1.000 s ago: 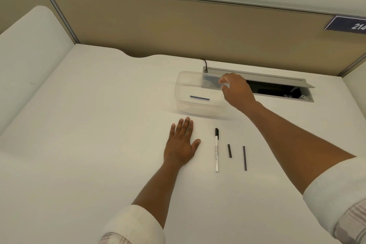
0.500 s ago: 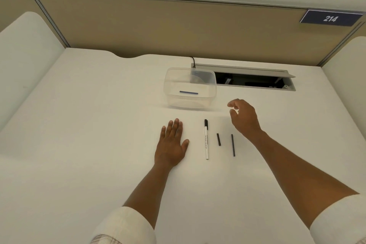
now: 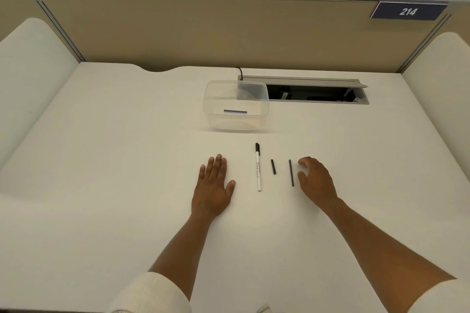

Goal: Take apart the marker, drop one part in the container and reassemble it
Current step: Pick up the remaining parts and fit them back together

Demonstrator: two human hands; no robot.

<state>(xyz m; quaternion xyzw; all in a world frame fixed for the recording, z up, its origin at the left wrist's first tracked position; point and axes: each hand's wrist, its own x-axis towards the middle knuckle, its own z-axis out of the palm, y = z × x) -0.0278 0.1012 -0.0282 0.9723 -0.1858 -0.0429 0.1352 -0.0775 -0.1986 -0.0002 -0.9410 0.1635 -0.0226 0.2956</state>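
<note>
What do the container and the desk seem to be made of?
The container: likely clear, slightly glossy plastic, since the dark part inside and the desk show through its walls. The desk: smooth matte white surface, probably laminate; the look leaves this open.

The desk (image 3: pixel 127 160) had a smooth, matt white top that looked like laminate, and the container (image 3: pixel 235 107) near its far edge was clear, faintly glossy plastic, thin enough to show a dark strip (image 3: pixel 235 111) inside. The marker body (image 3: pixel 258 173) looked like smooth white plastic with a black cap end, and the two loose parts (image 3: pixel 273 167) beside it were matt black. The cable tray lid (image 3: pixel 300 81) at the far edge appeared to be brushed grey metal, the partition (image 3: pixel 203 33) behind it a dull tan cloth-like panel, and the sleeves (image 3: pixel 152 292) soft off-white cloth.
</note>
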